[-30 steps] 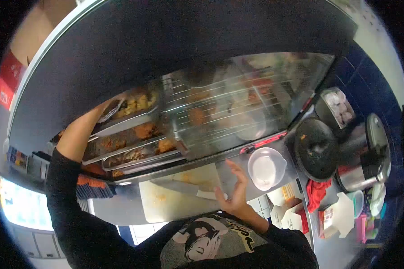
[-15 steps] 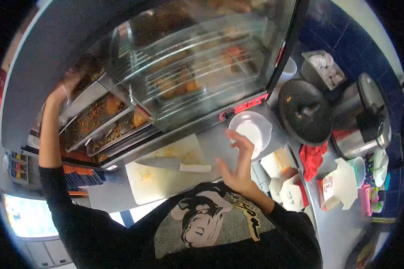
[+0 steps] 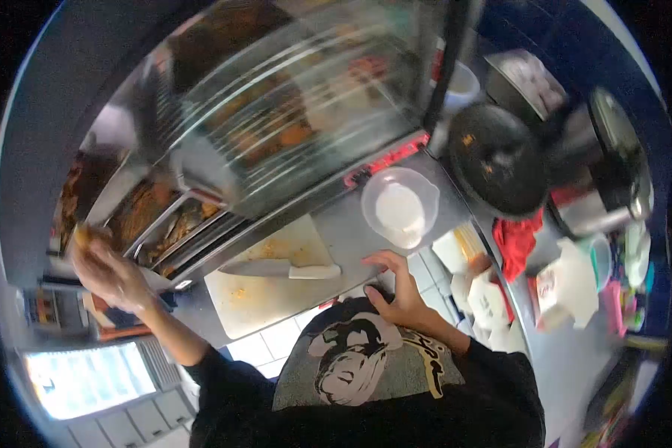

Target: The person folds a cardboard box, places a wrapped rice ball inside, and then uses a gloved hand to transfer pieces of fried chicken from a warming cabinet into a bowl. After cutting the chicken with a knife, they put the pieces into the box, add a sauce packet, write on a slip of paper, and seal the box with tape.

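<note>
My left hand (image 3: 112, 275) is at the left, in front of the warming cabinet's trays (image 3: 151, 213); its fingers close around a small yellowish-brown piece of food (image 3: 84, 236), partly blurred. My right hand (image 3: 397, 287) hangs near my chest with fingers apart and nothing in it. Between the hands a knife (image 3: 313, 272) with a white handle lies on a white cutting board (image 3: 265, 306) marked with orange crumbs. A clear bowl with white contents (image 3: 400, 209) stands above my right hand, not touched.
The cabinet's glass front (image 3: 306, 97) fills the upper middle. On the right are a black pan (image 3: 498, 160), a metal pot (image 3: 601, 209), a red cloth (image 3: 515, 245), open cardboard boxes (image 3: 567, 284) and a metal tray of pale wrapped items (image 3: 529, 82).
My left hand has come down and out of the cabinet with the piece of food. My right hand has dropped slightly toward my chest. The view has shifted.
</note>
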Tool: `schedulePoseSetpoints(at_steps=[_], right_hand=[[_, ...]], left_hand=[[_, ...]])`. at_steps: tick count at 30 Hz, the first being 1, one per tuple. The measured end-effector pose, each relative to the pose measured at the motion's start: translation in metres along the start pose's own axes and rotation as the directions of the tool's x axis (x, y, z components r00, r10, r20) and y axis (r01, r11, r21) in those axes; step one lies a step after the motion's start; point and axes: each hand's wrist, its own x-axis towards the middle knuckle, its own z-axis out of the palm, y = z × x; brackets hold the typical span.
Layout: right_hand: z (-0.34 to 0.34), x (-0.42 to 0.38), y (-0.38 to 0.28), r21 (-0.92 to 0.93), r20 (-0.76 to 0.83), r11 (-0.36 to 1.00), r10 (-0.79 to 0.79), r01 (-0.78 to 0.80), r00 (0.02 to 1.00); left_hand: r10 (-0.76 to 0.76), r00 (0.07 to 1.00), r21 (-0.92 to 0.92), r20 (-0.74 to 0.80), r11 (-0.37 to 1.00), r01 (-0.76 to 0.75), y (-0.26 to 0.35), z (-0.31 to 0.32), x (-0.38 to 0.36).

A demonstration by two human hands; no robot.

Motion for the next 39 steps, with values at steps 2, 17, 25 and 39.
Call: schedulePoseSetpoints(at_steps=[2,17,25,39], right_hand=[[0.0,-0.024,0.021,0.132,0.024,0.982,0.136,-0.138,0.99],[-0.035,-0.084,0.035,0.133,0.091,0.945,0.289,-0.299,0.953],[-0.032,-0.063,0.034,0.088,0.209,0.947,0.286,-0.31,0.935],[0.02,-0.031,0.028,0.065,0.455,0.97,0.179,-0.233,0.872]], left_hand=[[-0.018,0.999,0.003,-0.045,1.0,0.018,0.046,0.028,-0.042],[0.526,0.432,-0.656,0.732,0.717,0.238,0.26,0.216,-0.204],[-0.16,0.984,0.046,-0.073,0.986,0.163,0.102,0.069,-0.023],[-0.289,0.334,0.32,0.897,0.946,-0.04,-0.089,0.075,0.131]])
